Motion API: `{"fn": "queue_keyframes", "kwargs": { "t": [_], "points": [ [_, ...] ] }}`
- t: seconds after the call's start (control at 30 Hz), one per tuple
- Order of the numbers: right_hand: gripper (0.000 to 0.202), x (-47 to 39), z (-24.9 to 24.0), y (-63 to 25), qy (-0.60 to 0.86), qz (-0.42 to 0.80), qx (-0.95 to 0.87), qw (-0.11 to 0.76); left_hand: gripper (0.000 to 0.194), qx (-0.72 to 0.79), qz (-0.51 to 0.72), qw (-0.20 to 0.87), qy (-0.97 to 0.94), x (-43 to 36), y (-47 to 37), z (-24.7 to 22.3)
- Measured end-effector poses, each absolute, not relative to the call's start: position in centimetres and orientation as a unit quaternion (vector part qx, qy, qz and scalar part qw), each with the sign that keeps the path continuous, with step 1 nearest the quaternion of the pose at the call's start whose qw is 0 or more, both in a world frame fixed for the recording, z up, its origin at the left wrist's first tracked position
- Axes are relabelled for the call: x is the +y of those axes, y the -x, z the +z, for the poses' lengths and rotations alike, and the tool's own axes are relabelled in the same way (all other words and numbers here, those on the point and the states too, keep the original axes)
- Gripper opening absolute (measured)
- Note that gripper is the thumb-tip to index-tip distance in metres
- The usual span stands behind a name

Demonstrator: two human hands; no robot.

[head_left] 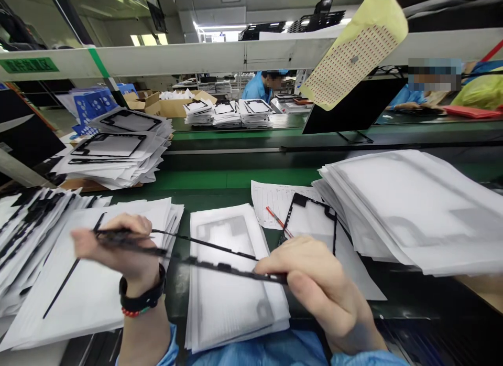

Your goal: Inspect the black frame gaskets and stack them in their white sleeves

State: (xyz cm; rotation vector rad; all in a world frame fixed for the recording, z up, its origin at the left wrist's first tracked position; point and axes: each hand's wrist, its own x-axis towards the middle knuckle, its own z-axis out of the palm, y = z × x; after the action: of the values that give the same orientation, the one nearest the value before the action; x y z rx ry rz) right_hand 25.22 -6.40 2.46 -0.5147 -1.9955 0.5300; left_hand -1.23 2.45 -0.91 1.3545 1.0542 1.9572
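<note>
A thin black rectangular frame [220, 266], tilted almost edge-on, is held up between my two hands. My left hand [121, 245], slightly blurred, closes on its left end, thumb outward. At the other end, my right hand [314, 282] pinches the frame between thumb and fingers. Below it lies a stack of white translucent sheets [223, 303], with a grey frame shape showing through. Another black frame [334, 219] rests on white paper just beyond my right hand. Under my left hand is a pile of white sheets [86, 292] with a thin black strip [63, 287] on it.
A thick stack of white sheets [424, 198] stands at right. Piled frames and sheets [118, 161] sit at back left, more at the left edge [23, 240]. A red pen [277, 219] lies on a printed form [261, 198]. A yellow sheet [353, 56] hangs overhead. Co-workers sit beyond.
</note>
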Motion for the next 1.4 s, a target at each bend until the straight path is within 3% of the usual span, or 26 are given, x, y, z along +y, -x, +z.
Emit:
{"fn": "queue_keyframes", "kwargs": {
  "t": [0.13, 0.17, 0.23, 0.3, 0.37, 0.43, 0.53, 0.57, 0.67, 0.83, 1.1, 1.4],
  "points": [
    [0.035, -5.5, 2.2, -26.6, 0.179, 0.545, -0.682, 0.452, 0.045, 0.488, 0.688, 0.230, -0.485, 3.3, 0.2, -1.0],
    [0.036, -5.2, 1.9, -27.0, 0.156, 0.595, -0.640, 0.460, 0.048, 0.525, 0.671, 0.203, -0.483, 3.2, 0.0, -1.3],
    [0.037, -4.7, 1.4, -27.5, 0.118, 0.648, -0.581, 0.477, 0.080, 0.549, 0.666, 0.195, -0.466, 2.4, -0.4, -1.9],
    [0.036, -4.2, 0.9, -27.5, 0.096, 0.674, -0.545, 0.490, 0.091, 0.512, 0.678, 0.298, -0.435, 1.1, -1.0, -2.1],
    [0.035, -3.9, 0.7, -27.0, 0.080, 0.690, -0.519, 0.498, 0.083, 0.441, 0.641, 0.481, -0.403, -0.2, -1.5, -1.8],
    [0.033, -3.7, 0.6, -26.2, 0.062, 0.700, -0.498, 0.508, 0.064, 0.391, 0.569, 0.627, -0.362, -0.8, -1.9, -1.0],
    [0.028, -3.7, 0.6, -24.9, 0.052, 0.690, -0.470, 0.548, 0.022, 0.371, 0.509, 0.748, -0.208, -0.4, -2.1, 0.3],
    [0.027, -3.8, 0.6, -24.6, 0.056, 0.677, -0.466, 0.567, 0.017, 0.352, 0.497, 0.782, -0.136, 0.0, -2.1, 0.7],
    [0.035, -4.4, 0.6, -23.9, 0.075, 0.619, -0.486, 0.612, 0.029, 0.221, 0.446, 0.866, 0.036, 1.0, -1.9, 1.2],
    [0.049, -5.3, 0.5, -23.9, 0.096, 0.549, -0.547, 0.625, 0.017, 0.064, 0.402, 0.903, 0.138, 0.7, -1.6, 1.3],
    [0.056, -6.0, -0.1, -24.3, 0.127, 0.475, -0.597, 0.634, 0.008, 0.039, 0.404, 0.900, 0.159, -0.7, -1.6, 1.9],
    [0.055, -6.1, 0.4, -23.8, 0.105, 0.490, -0.590, 0.633, 0.011, 0.053, 0.414, 0.891, 0.180, -0.6, -1.8, 1.8]
  ]
}}
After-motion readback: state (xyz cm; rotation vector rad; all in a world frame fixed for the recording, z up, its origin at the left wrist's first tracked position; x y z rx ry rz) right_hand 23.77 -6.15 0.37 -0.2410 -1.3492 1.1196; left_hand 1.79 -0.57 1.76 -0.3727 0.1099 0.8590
